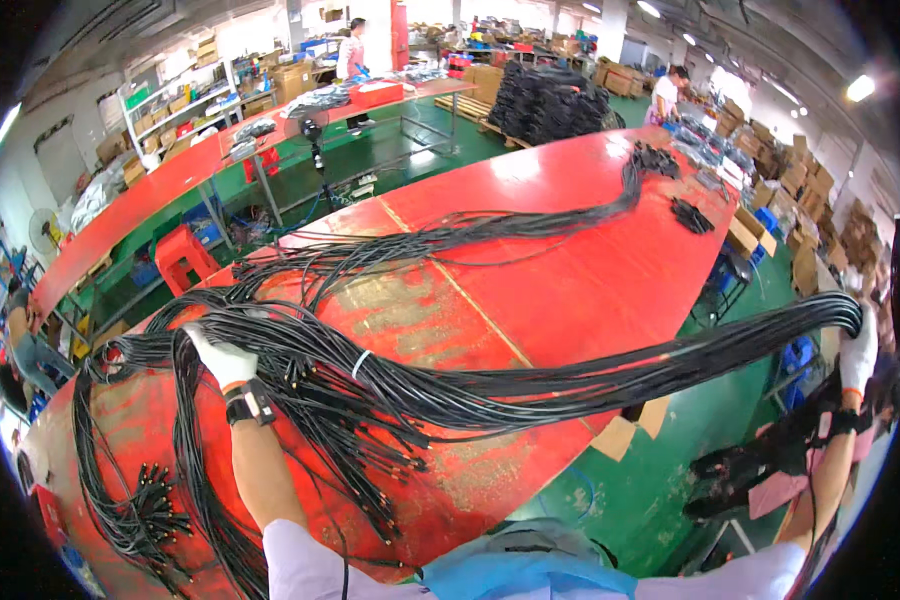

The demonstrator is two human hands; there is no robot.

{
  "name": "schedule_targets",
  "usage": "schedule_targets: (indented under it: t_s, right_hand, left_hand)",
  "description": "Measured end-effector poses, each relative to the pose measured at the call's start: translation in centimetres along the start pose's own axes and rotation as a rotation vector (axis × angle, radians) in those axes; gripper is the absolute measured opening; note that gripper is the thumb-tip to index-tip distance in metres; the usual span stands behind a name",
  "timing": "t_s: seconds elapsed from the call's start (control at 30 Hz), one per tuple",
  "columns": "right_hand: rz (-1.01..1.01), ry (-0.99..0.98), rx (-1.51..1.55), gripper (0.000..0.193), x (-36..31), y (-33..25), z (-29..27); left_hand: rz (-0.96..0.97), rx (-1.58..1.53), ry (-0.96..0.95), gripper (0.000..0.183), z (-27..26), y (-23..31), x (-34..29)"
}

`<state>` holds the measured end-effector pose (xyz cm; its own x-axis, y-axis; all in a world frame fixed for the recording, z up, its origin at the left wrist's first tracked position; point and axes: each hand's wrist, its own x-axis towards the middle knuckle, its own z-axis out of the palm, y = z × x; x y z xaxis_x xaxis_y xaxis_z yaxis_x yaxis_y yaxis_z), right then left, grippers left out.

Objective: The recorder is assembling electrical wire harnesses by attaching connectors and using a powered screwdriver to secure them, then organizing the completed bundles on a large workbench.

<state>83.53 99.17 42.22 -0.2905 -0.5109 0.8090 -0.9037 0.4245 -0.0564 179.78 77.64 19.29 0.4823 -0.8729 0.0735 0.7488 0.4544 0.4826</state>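
A thick bundle of long black cables (570, 390) stretches from the red table's left side out past its right edge. My right hand (858, 350), in a white glove, is closed around the bundle's looped end, held off the table at the far right. My left hand (222, 360), also gloved in white, is closed on black cables at the left, its fingertips partly hidden among them. A white tie (361, 363) circles the bundle right of that hand. Loose cable ends with small metal tips (370, 490) fan out below it, and more cable ends (150, 515) hang at the lower left.
Another black cable bundle (530, 222) lies across the red table (610, 270), with a small dark heap (692, 215) near its far right corner. Beyond stand a second red table (170, 185), a red stool (183, 258), a fan (310, 130) and a black pile (550, 103). Several people are farther off.
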Motion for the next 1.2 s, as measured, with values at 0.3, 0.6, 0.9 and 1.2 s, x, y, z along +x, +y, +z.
schedule_targets:
  t_s: [0.3, 0.6, 0.9, 1.2]
  right_hand:
    - [0.159, -0.067, 0.251, 0.044, -9.4, 3.5, 7.2]
    - [0.282, -0.09, 0.449, 0.049, -14.5, 10.7, 8.6]
    - [0.075, -0.064, 0.082, 0.046, -13.6, 11.1, 5.1]
    - [-0.116, -0.117, -0.126, 0.049, -6.3, 11.4, 7.1]
  left_hand:
    - [0.333, 0.477, -0.327, 0.035, 18.9, 10.7, 1.8]
    - [0.535, 0.986, -0.757, 0.024, 49.5, -2.8, -5.2]
    - [0.224, 0.802, -0.673, 0.021, 41.6, -32.2, 2.9]
    - [-0.552, 0.832, 0.132, 0.046, 16.2, -59.1, -5.9]
